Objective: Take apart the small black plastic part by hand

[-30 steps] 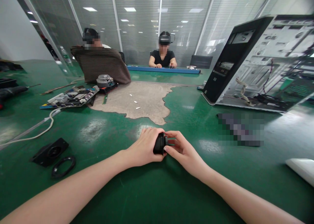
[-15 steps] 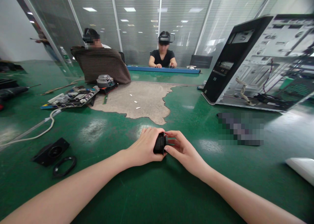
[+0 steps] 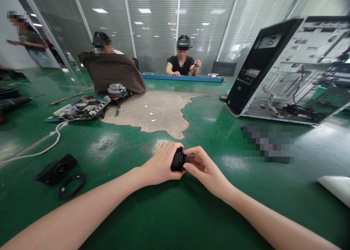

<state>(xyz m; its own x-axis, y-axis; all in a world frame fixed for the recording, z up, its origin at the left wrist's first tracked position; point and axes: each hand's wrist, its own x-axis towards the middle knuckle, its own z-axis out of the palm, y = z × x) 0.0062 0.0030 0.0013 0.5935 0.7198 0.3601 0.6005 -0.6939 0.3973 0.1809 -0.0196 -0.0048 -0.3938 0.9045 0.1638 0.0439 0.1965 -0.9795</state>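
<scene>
My left hand [image 3: 161,164] wraps around a small black plastic part with a flange [image 3: 178,160], palm over its far left side. At the part's right end, my right hand [image 3: 203,166] pinches the flanged rim between thumb and fingertips. Much of the part is hidden by my fingers, so its exact kind cannot be made out. To the left on the green surface lie a black square housing with a round opening [image 3: 58,168] and, just in front of it, a black ring [image 3: 72,186].
An open computer case [image 3: 287,75] stands at right, behind a pixelated dark long object [image 3: 266,144]. At left lie a circuit board [image 3: 82,108], a white cable [image 3: 56,135] and a drill-like tool [image 3: 15,103]. A co-worker [image 3: 182,62] sits opposite; a white object [image 3: 336,186] lies right.
My hands and the black part have barely moved. The co-worker opposite has raised one hand with a dark cord-like thing. Another person has come further into view at far left.
</scene>
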